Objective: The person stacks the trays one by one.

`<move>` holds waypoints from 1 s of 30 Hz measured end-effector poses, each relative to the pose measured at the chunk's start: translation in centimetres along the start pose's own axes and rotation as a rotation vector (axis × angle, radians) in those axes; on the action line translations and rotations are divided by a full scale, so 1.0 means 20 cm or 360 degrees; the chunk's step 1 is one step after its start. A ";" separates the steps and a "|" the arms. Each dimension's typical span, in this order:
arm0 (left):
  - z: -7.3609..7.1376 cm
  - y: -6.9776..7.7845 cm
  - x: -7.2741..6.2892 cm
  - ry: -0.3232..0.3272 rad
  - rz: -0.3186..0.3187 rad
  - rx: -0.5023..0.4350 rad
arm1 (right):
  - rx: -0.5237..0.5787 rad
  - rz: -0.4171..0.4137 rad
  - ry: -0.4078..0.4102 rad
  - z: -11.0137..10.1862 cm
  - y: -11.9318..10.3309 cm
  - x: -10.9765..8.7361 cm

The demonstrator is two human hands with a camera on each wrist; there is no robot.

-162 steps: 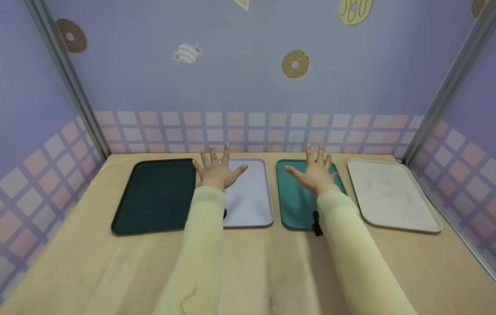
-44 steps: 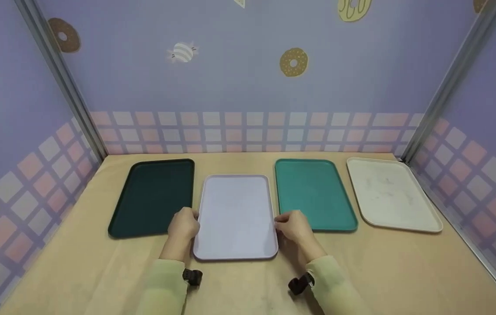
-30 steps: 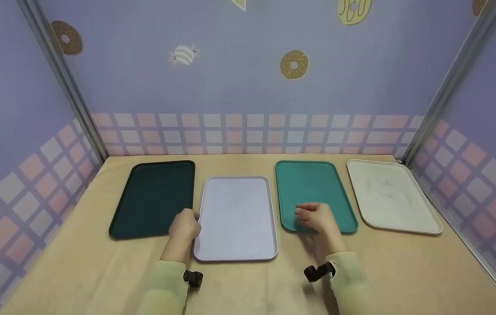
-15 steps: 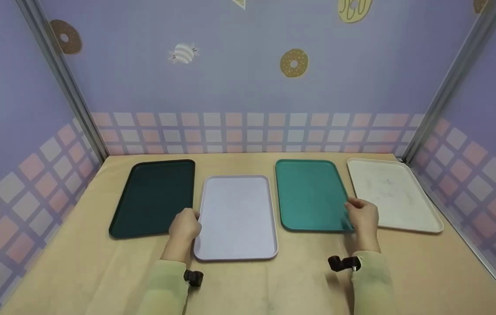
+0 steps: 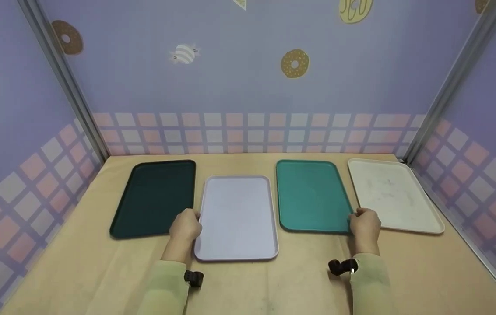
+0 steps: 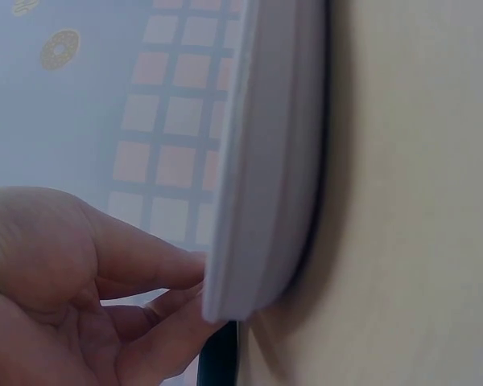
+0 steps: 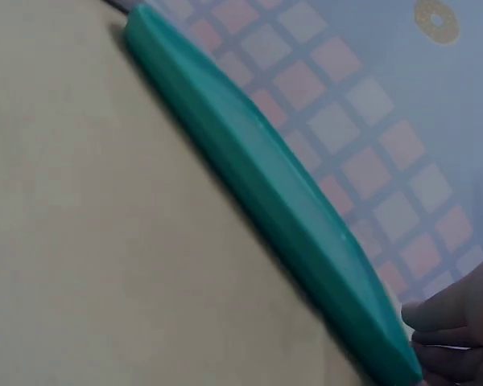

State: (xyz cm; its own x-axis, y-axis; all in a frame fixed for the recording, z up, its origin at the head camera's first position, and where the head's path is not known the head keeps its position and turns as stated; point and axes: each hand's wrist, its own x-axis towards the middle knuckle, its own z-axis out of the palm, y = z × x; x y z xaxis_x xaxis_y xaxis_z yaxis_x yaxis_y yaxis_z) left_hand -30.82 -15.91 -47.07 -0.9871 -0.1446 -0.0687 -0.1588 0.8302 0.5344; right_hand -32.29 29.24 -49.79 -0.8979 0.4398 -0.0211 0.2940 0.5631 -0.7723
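In the head view a lavender tray (image 5: 236, 218) lies flat on the table, nearer to me than the trays beside it. My left hand (image 5: 185, 224) holds its left rim; in the left wrist view the thumb (image 6: 157, 259) and curled fingers meet at the rim of that tray (image 6: 258, 177). A teal tray (image 5: 313, 197) lies to the right. At its right rim, towards the front corner, my right hand (image 5: 365, 224) grips the edge with bent fingers. The right wrist view has the teal tray's side wall (image 7: 266, 193) with the thumb (image 7: 443, 310) by its end.
A dark green tray (image 5: 156, 197) lies at the left, its near right corner close to my left hand. At the right is a cream tray (image 5: 392, 192), partly behind my right hand. Patterned walls (image 5: 248, 87) enclose the wooden table (image 5: 248, 284) on three sides.
The lavender tray came towards me between the first two frames. My right hand then let go of it, crossed over the teal tray and took its right rim. The left hand stayed.
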 end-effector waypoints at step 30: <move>0.00 0.00 0.00 0.0026 0.0008 -0.0008 | 0.0926 0.0434 -0.0478 -0.13 0.07 0.05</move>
State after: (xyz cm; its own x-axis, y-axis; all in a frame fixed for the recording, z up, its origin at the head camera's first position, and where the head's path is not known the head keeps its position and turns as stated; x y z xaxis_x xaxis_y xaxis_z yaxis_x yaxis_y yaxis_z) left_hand -30.79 -16.00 -47.02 -0.9874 -0.1494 -0.0520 -0.1537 0.8281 0.5391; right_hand -31.85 32.25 -49.18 -0.8933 0.2530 -0.3715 0.3736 -0.0419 -0.9267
